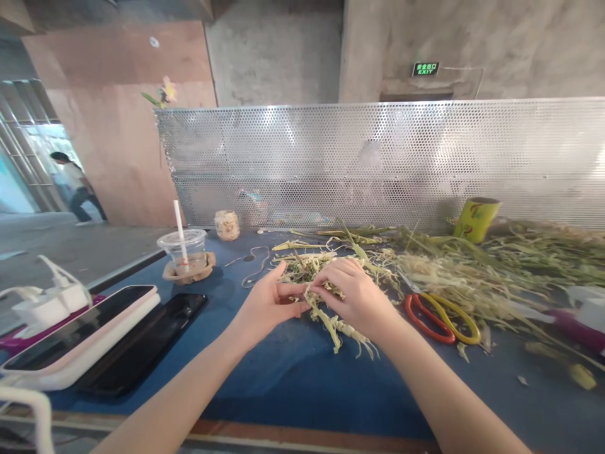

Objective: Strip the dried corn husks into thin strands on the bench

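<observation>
Perforated screen (302,164) behind blue tabletop (283,394); our left grip (262,302) and right grip (353,293), close together, pinching pale plant strands (331,325) between them. Ends trailing just below grips. Scissors (448,304) lying right of us, plastic cup (195,252) well left.

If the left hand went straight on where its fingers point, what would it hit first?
The left hand would first meet the dry plant strips, which it may already touch, then probably the right hand; depth is unclear.
</observation>
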